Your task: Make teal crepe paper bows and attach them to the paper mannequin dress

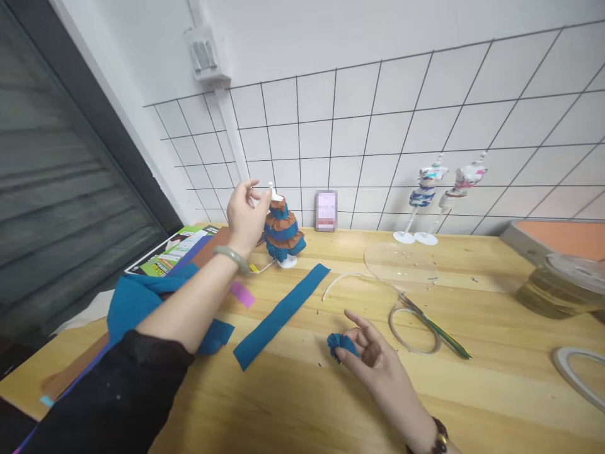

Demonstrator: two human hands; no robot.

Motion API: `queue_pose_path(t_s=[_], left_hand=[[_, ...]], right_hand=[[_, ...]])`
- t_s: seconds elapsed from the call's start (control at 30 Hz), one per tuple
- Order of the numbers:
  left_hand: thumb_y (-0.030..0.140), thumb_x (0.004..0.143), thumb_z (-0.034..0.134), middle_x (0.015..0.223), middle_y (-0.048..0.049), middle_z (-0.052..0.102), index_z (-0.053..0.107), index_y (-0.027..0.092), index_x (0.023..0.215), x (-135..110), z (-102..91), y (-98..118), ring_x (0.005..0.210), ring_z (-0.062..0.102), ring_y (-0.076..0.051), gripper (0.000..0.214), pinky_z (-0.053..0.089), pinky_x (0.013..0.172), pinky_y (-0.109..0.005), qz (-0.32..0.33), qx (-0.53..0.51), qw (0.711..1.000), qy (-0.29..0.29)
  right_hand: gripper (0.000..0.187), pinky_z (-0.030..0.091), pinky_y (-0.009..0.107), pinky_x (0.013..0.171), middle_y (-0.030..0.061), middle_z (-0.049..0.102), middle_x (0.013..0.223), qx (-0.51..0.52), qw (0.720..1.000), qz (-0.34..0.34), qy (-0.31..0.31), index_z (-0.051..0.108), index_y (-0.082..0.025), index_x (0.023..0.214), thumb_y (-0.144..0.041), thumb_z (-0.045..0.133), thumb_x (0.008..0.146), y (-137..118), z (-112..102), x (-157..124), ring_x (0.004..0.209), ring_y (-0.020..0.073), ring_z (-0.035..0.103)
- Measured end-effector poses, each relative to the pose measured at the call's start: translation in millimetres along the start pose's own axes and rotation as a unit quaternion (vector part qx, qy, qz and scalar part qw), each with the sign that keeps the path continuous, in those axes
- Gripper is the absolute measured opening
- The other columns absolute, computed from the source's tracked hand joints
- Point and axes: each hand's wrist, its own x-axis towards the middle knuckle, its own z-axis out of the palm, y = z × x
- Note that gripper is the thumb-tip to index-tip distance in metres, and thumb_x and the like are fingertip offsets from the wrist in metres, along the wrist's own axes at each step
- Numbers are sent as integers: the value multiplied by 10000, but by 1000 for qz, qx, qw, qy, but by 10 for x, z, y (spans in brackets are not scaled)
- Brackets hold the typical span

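My left hand (248, 217), with a green bangle at its wrist, reaches to a small dress form (276, 196) standing at the back of the table. Its thumb and fingers are closed at the white shoulder. The form wears a tiered ruffled dress (282, 234) in brown and blue. Over the front of the table, my right hand (375, 359) pinches a gathered piece of blue crepe paper (341, 347) between thumb and fingers. A flat blue crepe paper strip (282, 316) lies between the two hands.
Tweezers (442, 331) and a tape roll (414, 331) lie right of centre. Two small decorated dress forms (423, 189) and a phone (326, 211) stand by the wall. Blue crepe paper (137, 302) is heaped at left. A lidded tub (558, 293) and a white ring (564, 369) are at right.
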Motion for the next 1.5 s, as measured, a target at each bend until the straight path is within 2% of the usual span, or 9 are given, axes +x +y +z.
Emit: queue_pose_path(t_s=[0.07,0.2,0.3,0.43,0.63,0.97,1.13,1.37,1.5], left_hand=[[377,735,592,711,6,542,584,180,952,202,47,-25,642,488,-115,294,383,633,-242,-11,49,997,-57],[389,699,610,707,-10,572,621,166,812,377,130,-56,657,521,-135,250,383,609,-255,-18,111,988,-111],[351,670,631,680,-19,598,611,159,712,411,147,-48,639,538,-140,198,392,593,-259,-15,112,985,-128],[327,669,622,638,-30,616,600,149,707,445,130,-47,581,558,-140,184,417,543,-253,-67,54,983,-163],[310,642,627,651,-42,645,639,144,649,503,97,-86,615,577,-147,168,438,576,-253,-76,56,982,-166],[306,658,619,734,-56,656,667,134,819,473,185,21,698,588,-164,241,471,671,-284,-51,42,976,-210],[273,706,560,764,-47,630,605,135,1032,432,220,-37,706,574,-149,358,472,679,-282,-33,30,977,-210],[274,711,567,879,-57,624,617,138,998,366,161,-34,783,557,-147,322,455,728,-278,-18,10,981,-192],[287,737,571,955,-54,611,575,163,1049,230,8,47,840,556,-135,335,440,747,-243,-24,-22,993,-115]], right_hand=[[585,466,261,676,-12,557,744,-4,1000,-7,1,497,-199,1154,-283,722,621,4,-3,2,719,136,575],[586,463,271,696,-9,554,754,-10,1000,-20,-9,477,-192,1172,-282,706,641,22,-21,7,729,137,569],[587,460,269,723,-10,548,763,-5,1000,-24,-14,461,-188,1180,-283,698,651,37,-24,12,748,133,569],[602,463,260,724,-19,530,754,-2,1000,-16,-17,445,-180,1179,-270,702,642,44,-14,13,744,123,566],[591,456,256,734,-17,529,766,-10,999,-14,-37,425,-180,1199,-257,677,670,61,-8,4,762,121,563],[593,453,261,727,-14,531,785,-21,999,-13,-34,408,-177,1196,-282,677,678,74,-34,30,744,116,565],[585,468,261,738,-9,557,804,-22,999,-16,-24,445,-190,1178,-304,696,662,92,-58,42,752,121,593],[573,487,274,740,-9,548,815,-26,999,-19,-23,474,-207,1174,-307,699,657,115,-68,51,764,129,611],[565,501,296,739,-4,543,807,-24,999,-24,-13,490,-217,1160,-303,707,646,153,-97,75,758,140,620]])
